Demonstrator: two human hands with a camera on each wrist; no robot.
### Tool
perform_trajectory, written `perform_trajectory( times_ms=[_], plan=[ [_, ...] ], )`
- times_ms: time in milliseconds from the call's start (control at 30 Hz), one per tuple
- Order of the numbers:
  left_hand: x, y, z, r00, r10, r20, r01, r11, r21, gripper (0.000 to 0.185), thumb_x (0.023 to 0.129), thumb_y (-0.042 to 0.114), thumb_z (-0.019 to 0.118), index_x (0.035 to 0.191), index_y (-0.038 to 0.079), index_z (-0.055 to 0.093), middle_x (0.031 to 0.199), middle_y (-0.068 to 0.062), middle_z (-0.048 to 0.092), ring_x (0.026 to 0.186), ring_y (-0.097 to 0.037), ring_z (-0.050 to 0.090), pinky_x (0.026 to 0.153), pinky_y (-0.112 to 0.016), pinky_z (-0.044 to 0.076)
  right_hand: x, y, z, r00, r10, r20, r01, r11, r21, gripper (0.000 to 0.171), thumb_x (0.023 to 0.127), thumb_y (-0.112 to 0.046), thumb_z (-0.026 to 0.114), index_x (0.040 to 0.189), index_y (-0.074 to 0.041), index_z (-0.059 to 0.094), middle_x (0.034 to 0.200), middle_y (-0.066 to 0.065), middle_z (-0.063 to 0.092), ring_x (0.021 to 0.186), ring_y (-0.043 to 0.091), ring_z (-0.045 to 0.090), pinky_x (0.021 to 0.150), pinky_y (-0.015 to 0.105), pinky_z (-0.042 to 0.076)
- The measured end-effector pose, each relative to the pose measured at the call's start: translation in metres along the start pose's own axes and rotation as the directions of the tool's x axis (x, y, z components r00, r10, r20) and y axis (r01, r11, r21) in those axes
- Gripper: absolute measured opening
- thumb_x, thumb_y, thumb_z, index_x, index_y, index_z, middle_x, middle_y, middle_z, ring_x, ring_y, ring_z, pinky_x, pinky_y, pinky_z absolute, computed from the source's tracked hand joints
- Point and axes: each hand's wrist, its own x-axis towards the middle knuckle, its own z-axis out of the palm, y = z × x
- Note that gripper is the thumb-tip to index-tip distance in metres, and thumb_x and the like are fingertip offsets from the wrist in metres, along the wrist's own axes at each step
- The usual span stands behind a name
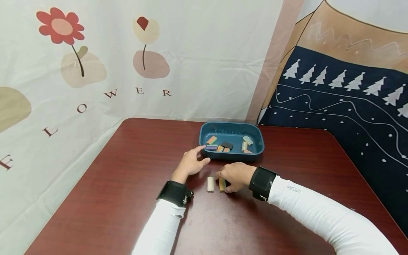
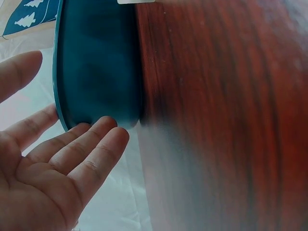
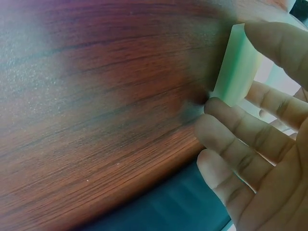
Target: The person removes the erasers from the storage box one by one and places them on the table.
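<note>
Staged room: printed backdrops [image 1: 191, 53], table [image 1: 127, 184]

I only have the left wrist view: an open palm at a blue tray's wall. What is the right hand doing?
Observer: The right hand pinches a small block against the table, just in front of the tray.
Operator: Anything else near that block?
Observer: A pale block lies flat on the table beside it, towards the left hand, and nothing touches it.
Operator: Is the tray holding anything?
Observer: Yes, several coloured blocks lie loose inside it.
</note>
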Motion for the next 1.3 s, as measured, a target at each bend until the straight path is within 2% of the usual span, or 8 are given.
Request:
perform_trajectory(
  times_ms=[233,333,500,733,900,1000,1133,1300],
  plan=[
    [0.001,-0.002,0.001,1.000,-0.010,0.007,0.010,1.000,0.000,0.058,0.094,0.032,0.064,0.147,0.017,0.045,0.133,-0.015,0.057,0.122,-0.027,0.055,0.099,-0.047,0.044,-0.001,-0.001,-0.004,1.000,0.009,0.000,-0.009,1.000,-0.028,0.050,0.082,-0.036,0.078,0.126,-0.019,0.062,0.103,-0.004,0.066,0.083,0.005,0.058,0.076,0.028,0.053],
    [0.000,-0.002,0.001,1.000,-0.017,0.012,0.017,1.000,-0.002,0.058,0.095,0.032,0.064,0.147,0.017,0.044,0.136,-0.015,0.055,0.122,-0.027,0.055,0.098,-0.047,0.044,-0.004,-0.002,-0.009,0.999,-0.015,-0.029,0.014,0.998,-0.054,0.048,0.083,-0.038,0.077,0.125,-0.020,0.062,0.107,-0.004,0.066,0.087,0.006,0.059,0.077,0.027,0.053],
    [0.001,-0.003,0.002,1.000,-0.027,0.012,0.027,1.000,-0.010,0.058,0.094,0.032,0.064,0.147,0.018,0.045,0.136,-0.015,0.055,0.122,-0.026,0.055,0.098,-0.047,0.044,-0.008,-0.001,-0.023,0.995,-0.064,-0.074,0.062,0.998,-0.024,0.043,0.087,-0.035,0.074,0.123,-0.015,0.061,0.110,0.000,0.066,0.090,0.007,0.060,0.078,0.026,0.053],
    [0.000,-0.003,-0.001,1.000,-0.012,-0.003,0.012,1.000,-0.016,0.057,0.093,0.031,0.066,0.145,0.018,0.047,0.132,-0.016,0.058,0.121,-0.027,0.056,0.098,-0.047,0.044,-0.010,0.009,-0.053,0.978,-0.087,-0.189,0.096,0.995,0.041,0.040,0.090,-0.034,0.071,0.122,-0.010,0.063,0.099,0.002,0.065,0.086,0.013,0.059,0.075,0.030,0.052],
    [0.000,-0.005,-0.002,1.000,-0.023,0.007,0.023,0.999,-0.024,0.058,0.094,0.031,0.065,0.147,0.018,0.045,0.134,-0.017,0.056,0.123,-0.029,0.054,0.098,-0.050,0.043,-0.009,0.028,-0.067,0.961,-0.023,-0.274,0.058,0.991,0.120,0.039,0.092,-0.030,0.068,0.126,-0.010,0.062,0.111,0.005,0.066,0.097,0.017,0.062,0.083,0.034,0.052],
    [0.000,-0.007,-0.002,1.000,-0.023,0.012,0.023,0.999,-0.032,0.058,0.094,0.032,0.065,0.147,0.018,0.045,0.134,-0.017,0.056,0.124,-0.029,0.053,0.099,-0.050,0.043,-0.008,0.044,-0.073,0.952,0.042,-0.302,0.008,0.987,0.163,0.039,0.093,-0.027,0.066,0.128,-0.011,0.061,0.113,0.005,0.066,0.098,0.019,0.063,0.083,0.036,0.053],
    [0.001,-0.008,-0.003,1.000,-0.021,0.019,0.022,0.999,-0.039,0.058,0.094,0.032,0.065,0.147,0.019,0.045,0.134,-0.017,0.056,0.124,-0.028,0.053,0.100,-0.050,0.042,-0.009,0.066,-0.077,0.942,0.133,-0.307,-0.074,0.977,0.198,0.039,0.094,-0.026,0.066,0.129,-0.011,0.059,0.113,0.009,0.065,0.100,0.024,0.062,0.082,0.039,0.053],
    [0.001,-0.009,-0.004,1.000,-0.012,0.023,0.013,0.999,-0.043,0.059,0.094,0.031,0.065,0.147,0.017,0.045,0.135,-0.017,0.055,0.124,-0.029,0.053,0.101,-0.050,0.041,-0.003,0.091,-0.073,0.935,0.214,-0.282,-0.168,0.970,0.178,0.038,0.094,-0.024,0.066,0.127,-0.008,0.060,0.110,0.010,0.063,0.098,0.024,0.062,0.083,0.039,0.052]
  ],
)
